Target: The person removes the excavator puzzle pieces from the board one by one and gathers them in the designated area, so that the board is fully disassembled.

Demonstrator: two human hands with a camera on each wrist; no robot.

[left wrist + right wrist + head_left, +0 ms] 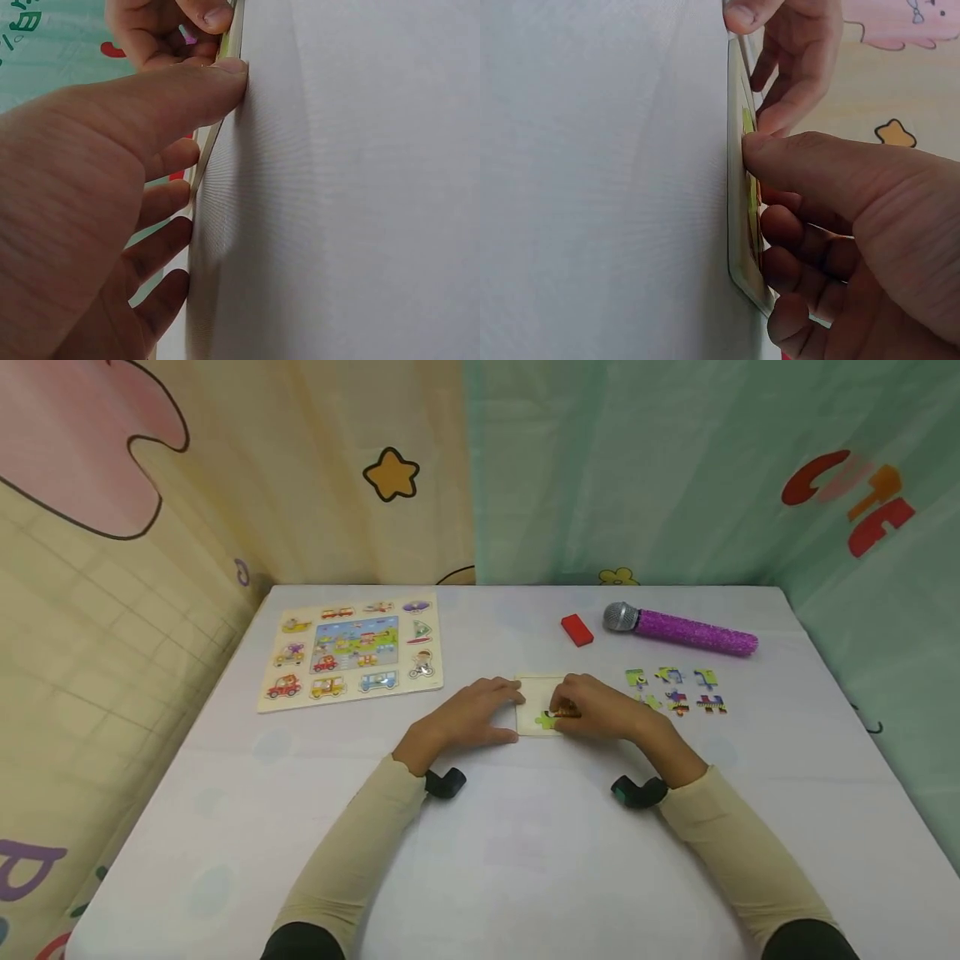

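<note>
A small pale wooden puzzle board (530, 710) lies on the table between the two hands. My left hand (474, 714) lies along the board's left side, thumb at its near corner and the other fingers spread towards the far one. In the left wrist view the left thumb (217, 79) touches the board's edge. My right hand (600, 708) is over the board's right half, with curled fingers and thumb pinching a jigsaw piece (564, 712), mostly hidden by the fingers. A green jigsaw piece (545, 720) sits on the board just left of the right fingertips.
Several loose jigsaw pieces (677, 702) lie in rows right of the board. Behind are a red block (577, 630) and a purple glittery microphone (693, 632). A larger vehicle picture puzzle (352, 681) lies at the left. Curtains (622, 468) hang behind the table.
</note>
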